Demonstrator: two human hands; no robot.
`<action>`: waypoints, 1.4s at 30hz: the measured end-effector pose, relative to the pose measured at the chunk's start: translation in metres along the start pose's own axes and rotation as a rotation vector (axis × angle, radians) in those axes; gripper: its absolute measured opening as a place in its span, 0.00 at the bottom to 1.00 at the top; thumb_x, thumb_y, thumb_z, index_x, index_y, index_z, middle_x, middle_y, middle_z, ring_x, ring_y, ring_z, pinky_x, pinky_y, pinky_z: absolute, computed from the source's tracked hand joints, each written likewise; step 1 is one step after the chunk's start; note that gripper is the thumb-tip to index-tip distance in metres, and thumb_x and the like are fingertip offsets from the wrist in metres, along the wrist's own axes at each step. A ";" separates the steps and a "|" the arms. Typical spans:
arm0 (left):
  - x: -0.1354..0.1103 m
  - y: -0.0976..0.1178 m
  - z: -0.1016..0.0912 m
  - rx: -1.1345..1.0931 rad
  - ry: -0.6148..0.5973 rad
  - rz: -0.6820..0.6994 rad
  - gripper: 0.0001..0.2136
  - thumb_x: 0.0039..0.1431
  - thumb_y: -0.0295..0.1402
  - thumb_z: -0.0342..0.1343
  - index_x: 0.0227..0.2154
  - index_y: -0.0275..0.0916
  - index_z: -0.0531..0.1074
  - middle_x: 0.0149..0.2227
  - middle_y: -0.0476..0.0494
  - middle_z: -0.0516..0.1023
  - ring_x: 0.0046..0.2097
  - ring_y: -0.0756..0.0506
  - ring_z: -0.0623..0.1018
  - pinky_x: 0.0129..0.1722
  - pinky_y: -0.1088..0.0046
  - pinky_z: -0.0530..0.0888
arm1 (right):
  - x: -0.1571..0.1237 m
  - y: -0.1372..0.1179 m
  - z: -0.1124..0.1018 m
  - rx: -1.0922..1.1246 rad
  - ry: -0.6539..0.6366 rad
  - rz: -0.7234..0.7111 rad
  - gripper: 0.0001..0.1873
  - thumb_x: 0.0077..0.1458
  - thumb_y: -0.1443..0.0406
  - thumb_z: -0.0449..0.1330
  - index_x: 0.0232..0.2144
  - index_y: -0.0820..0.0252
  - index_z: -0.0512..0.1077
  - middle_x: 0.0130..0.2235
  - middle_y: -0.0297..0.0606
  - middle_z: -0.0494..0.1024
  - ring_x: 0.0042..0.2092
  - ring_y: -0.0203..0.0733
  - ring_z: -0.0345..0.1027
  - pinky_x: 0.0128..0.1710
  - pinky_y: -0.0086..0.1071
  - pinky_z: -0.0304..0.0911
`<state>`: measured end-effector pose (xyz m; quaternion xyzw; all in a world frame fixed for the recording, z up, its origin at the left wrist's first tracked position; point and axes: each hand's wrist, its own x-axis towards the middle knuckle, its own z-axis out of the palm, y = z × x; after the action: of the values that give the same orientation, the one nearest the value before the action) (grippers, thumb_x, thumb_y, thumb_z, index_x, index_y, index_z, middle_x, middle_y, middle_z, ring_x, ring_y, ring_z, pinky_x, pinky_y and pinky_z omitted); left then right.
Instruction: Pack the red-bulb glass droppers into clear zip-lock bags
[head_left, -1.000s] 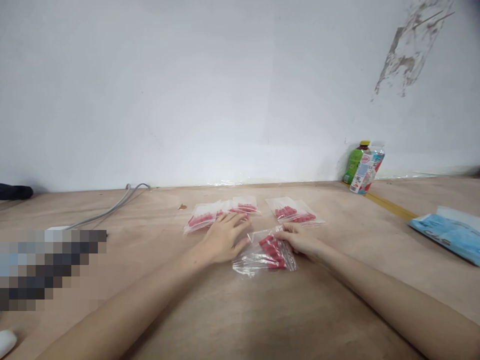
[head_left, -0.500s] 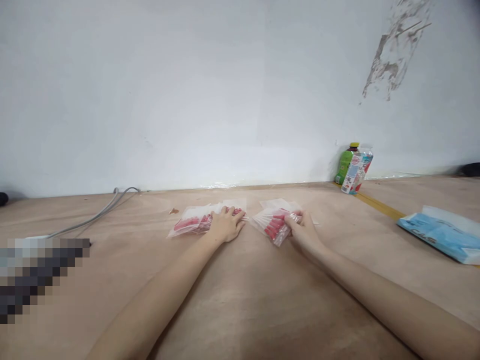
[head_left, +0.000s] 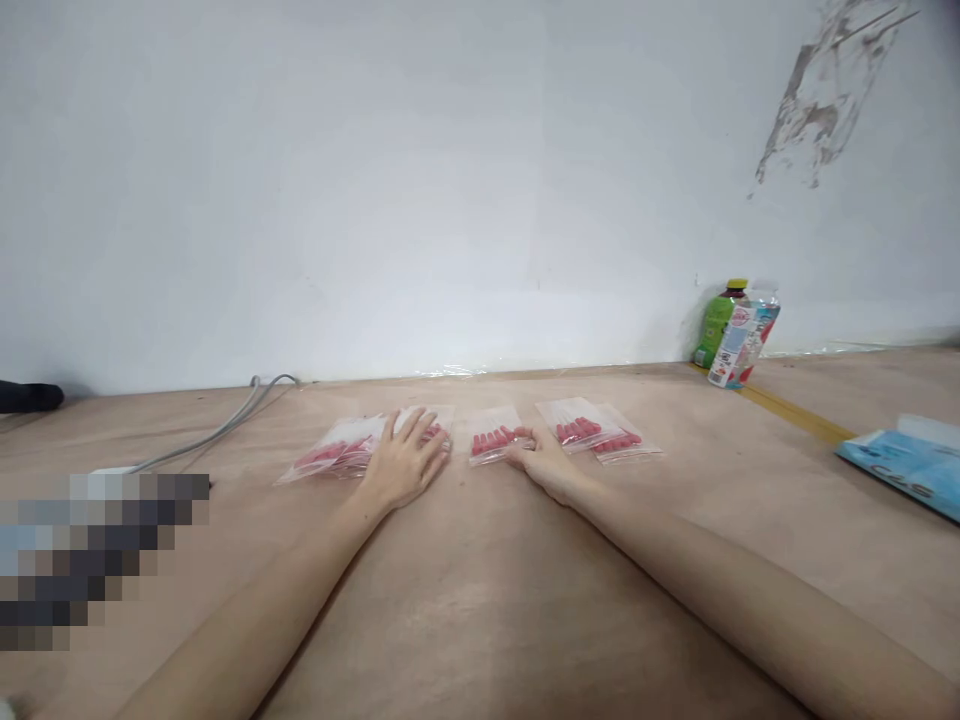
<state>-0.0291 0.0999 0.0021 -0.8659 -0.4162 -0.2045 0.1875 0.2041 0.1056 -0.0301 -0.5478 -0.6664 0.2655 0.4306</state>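
My left hand [head_left: 403, 463] lies with fingers spread on a clear plastic bag [head_left: 433, 412] at the right end of an overlapping row of bags [head_left: 334, 452]. Each bag shows a row of small red pieces; I cannot tell what they are. My right hand [head_left: 544, 462] has its thumb and fingers closed at the right edge of a single clear bag [head_left: 492, 440], which rests on the wooden surface. To the right of that hand, two or more similar bags [head_left: 577, 425] overlap. The left hand covers part of the bag beneath it.
Two bottles [head_left: 739, 335] stand near the white wall at the right, beside a yellow strip [head_left: 795, 415]. A blue package [head_left: 907, 465] lies at the far right. On the left runs a grey cable [head_left: 217, 432], near a blurred-out object [head_left: 97, 560].
My right hand has moved left and brought a bag down in the middle, between the two groups. My left hand has slid left with its bags. The view has shifted slightly.
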 end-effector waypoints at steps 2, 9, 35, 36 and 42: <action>-0.001 0.014 0.002 -0.080 0.025 0.035 0.15 0.59 0.36 0.46 0.47 0.39 0.67 0.53 0.37 0.61 0.56 0.39 0.59 0.55 0.56 0.55 | 0.000 0.003 -0.006 -0.079 -0.005 -0.075 0.21 0.43 0.72 0.53 0.43 0.59 0.64 0.32 0.38 0.72 0.30 0.38 0.67 0.28 0.30 0.62; 0.012 0.036 0.025 -0.245 0.044 0.103 0.14 0.58 0.31 0.47 0.48 0.39 0.66 0.48 0.41 0.68 0.47 0.45 0.70 0.45 0.68 0.70 | -0.007 0.014 -0.040 -0.437 -0.024 -0.471 0.13 0.46 0.75 0.51 0.36 0.61 0.67 0.38 0.41 0.69 0.34 0.36 0.65 0.33 0.30 0.60; 0.022 0.028 0.028 0.083 0.022 0.272 0.13 0.62 0.27 0.41 0.31 0.35 0.71 0.31 0.42 0.73 0.32 0.46 0.73 0.30 0.71 0.71 | 0.004 0.017 -0.045 -0.855 0.062 -0.824 0.13 0.56 0.69 0.47 0.26 0.62 0.70 0.28 0.39 0.73 0.31 0.38 0.62 0.33 0.33 0.46; 0.022 0.028 0.027 0.093 0.020 0.274 0.13 0.62 0.27 0.40 0.30 0.35 0.70 0.31 0.42 0.72 0.32 0.46 0.72 0.30 0.71 0.71 | 0.004 0.017 -0.045 -0.862 0.062 -0.826 0.13 0.56 0.69 0.47 0.26 0.62 0.70 0.28 0.39 0.73 0.31 0.38 0.62 0.33 0.33 0.46; 0.023 0.030 0.026 0.121 0.028 0.280 0.13 0.61 0.26 0.40 0.27 0.34 0.69 0.27 0.42 0.70 0.29 0.46 0.71 0.27 0.72 0.69 | 0.003 0.017 -0.045 -0.877 0.075 -0.851 0.13 0.56 0.68 0.47 0.24 0.62 0.69 0.28 0.39 0.73 0.31 0.37 0.62 0.32 0.33 0.46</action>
<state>0.0133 0.1100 -0.0132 -0.8997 -0.3002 -0.1630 0.2720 0.2516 0.1079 -0.0210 -0.3689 -0.8583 -0.2482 0.2563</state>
